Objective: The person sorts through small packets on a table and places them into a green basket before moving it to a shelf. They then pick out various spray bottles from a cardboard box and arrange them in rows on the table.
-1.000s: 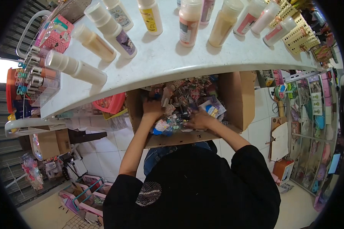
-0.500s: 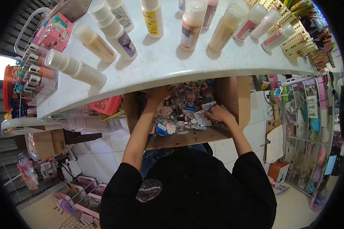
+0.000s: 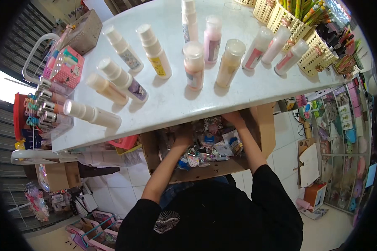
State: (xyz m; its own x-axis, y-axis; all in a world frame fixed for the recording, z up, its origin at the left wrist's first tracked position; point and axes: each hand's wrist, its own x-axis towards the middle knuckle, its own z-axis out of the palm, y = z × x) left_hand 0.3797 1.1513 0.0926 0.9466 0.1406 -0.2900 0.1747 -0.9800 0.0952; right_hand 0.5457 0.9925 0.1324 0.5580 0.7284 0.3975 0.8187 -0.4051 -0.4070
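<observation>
Down under the surface, your cardboard box of small packets takes both hands: left hand and right hand reach inside, grips hidden. Bottles stand above them, labels unreadable.

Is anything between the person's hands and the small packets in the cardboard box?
Nothing visible does. The left hand and right hand are already inside the cardboard box, on the small packets. The white table edge overhangs the box and hides the fingertips from this view.
</observation>
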